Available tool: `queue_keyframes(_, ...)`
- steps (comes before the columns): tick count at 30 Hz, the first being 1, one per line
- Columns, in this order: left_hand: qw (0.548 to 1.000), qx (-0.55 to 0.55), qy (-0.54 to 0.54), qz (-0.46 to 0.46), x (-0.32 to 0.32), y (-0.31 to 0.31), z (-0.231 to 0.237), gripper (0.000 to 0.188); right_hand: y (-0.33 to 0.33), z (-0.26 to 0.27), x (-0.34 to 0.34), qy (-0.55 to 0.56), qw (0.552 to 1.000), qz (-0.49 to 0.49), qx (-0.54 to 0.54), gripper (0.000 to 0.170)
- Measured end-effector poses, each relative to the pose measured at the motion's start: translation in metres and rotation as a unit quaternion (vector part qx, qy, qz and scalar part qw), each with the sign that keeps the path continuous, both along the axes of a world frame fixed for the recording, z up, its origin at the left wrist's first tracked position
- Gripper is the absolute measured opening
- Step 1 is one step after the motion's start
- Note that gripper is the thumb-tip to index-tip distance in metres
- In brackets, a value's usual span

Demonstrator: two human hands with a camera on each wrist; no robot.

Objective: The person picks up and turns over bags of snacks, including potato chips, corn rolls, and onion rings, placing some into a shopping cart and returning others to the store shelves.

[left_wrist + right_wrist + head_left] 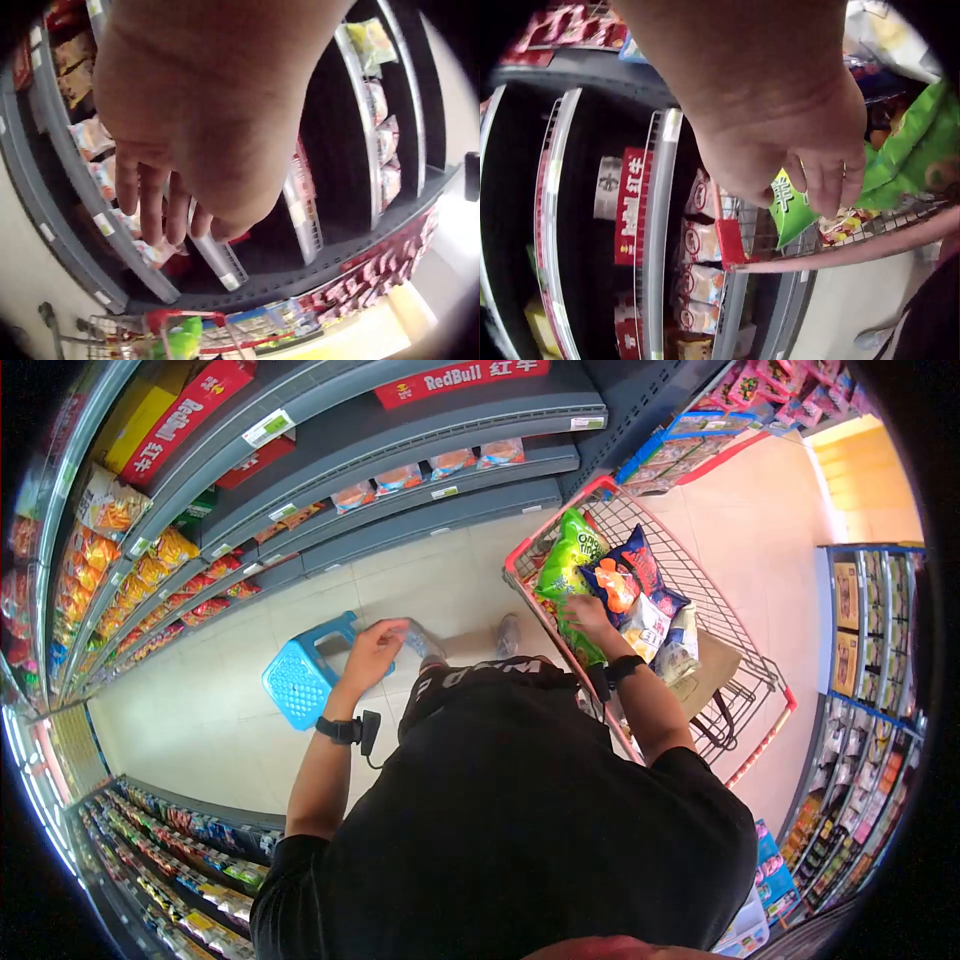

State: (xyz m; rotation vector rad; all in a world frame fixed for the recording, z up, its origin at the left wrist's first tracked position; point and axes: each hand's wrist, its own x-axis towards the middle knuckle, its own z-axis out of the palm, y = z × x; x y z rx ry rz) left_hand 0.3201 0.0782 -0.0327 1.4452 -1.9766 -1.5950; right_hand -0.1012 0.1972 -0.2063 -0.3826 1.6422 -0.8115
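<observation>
My right hand (590, 620) reaches into a red-rimmed shopping cart (708, 580) and grips a green snack bag (573, 555). In the right wrist view, part of the green bag (791, 217) shows between the thumb and the bent fingers (829, 184). Beside it in the cart lie a dark blue snack bag (645, 565) with an orange picture and a white bag (650, 622). My left hand (376, 650) hangs free over a light blue plastic stool (300, 680). Its fingers (152, 202) are loosely extended and hold nothing in the left wrist view.
Ahead stands a dark shelf unit (500, 405) with Red Bull boxes (190, 420) and packaged bread (400, 478). Snack bags (90, 575) fill the left shelves. A brown carrier bag (715, 665) lies in the cart. More stocked shelves (850, 740) stand at the right.
</observation>
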Motion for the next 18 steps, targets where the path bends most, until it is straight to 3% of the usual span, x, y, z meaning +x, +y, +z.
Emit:
queue_keyframes(1, 1.0, -0.011, 0.025, -0.006, -0.008, 0.0, 0.018, 0.029, 0.002, 0.007, 0.0, -0.06, 0.991, -0.099, 0.062, 0.032)
queue_keyframes(5, 0.984, -0.062, 0.153, -0.072, -0.051, -0.013, 0.13, 0.037, 0.019, -0.017, -0.026, -0.063, 0.989, -0.099, 0.085, 0.031)
queue_keyframes(7, 0.953, -0.053, 0.27, -0.124, -0.07, -0.015, 0.186, 0.049, 0.028, -0.024, -0.032, -0.071, 0.986, -0.119, 0.092, 0.028)
queue_keyframes(10, 0.876, -0.063, 0.39, -0.276, -0.091, -0.018, 0.252, 0.068, 0.039, -0.007, -0.034, -0.062, 0.99, -0.112, 0.064, 0.028)
queue_keyframes(14, 0.781, -0.023, 0.477, -0.403, -0.113, -0.005, 0.294, 0.072, 0.065, 0.031, -0.046, 0.003, 0.995, -0.098, 0.022, 0.023)
queue_keyframes(15, 0.765, -0.01, 0.487, -0.422, -0.118, -0.005, 0.298, 0.073, 0.071, 0.044, -0.042, 0.042, 0.988, -0.147, 0.036, 0.023)
queue_keyframes(18, 0.718, 0.037, 0.509, -0.473, -0.135, 0.009, 0.303, 0.076, 0.107, 0.05, -0.06, 0.066, 0.981, -0.176, 0.047, 0.027)
